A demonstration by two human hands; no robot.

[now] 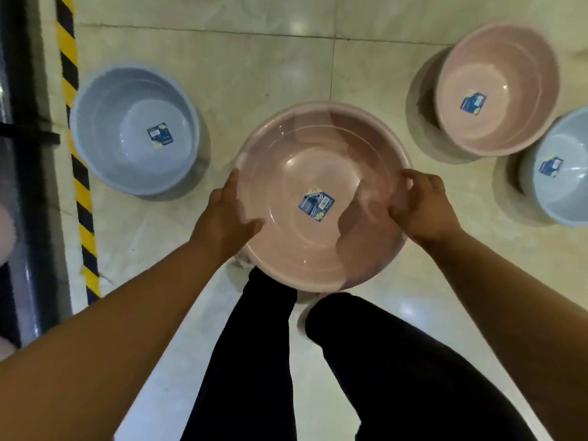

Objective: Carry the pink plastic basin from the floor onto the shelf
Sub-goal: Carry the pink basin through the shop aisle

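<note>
A round pink plastic basin point(305, 148) with a blue label on its bottom is in the middle of the view, in front of my legs. My left hand point(227, 214) grips its left rim, thumb inside the bowl. My right hand point(420, 203) grips the right rim, fingers curled over the edge. The basin looks level and seems to be held just above the tiled floor, though I cannot tell for sure that it is off the ground. A dark shelf edge point(22, 154) runs down the far left.
A blue basin point(133, 128) stands on the floor at the left. A second pink basin point(496, 87) and another blue basin point(560, 167) stand at the right. A yellow-and-black striped strip point(76, 154) lines the floor beside the shelf. My legs in black trousers point(318, 361) are below.
</note>
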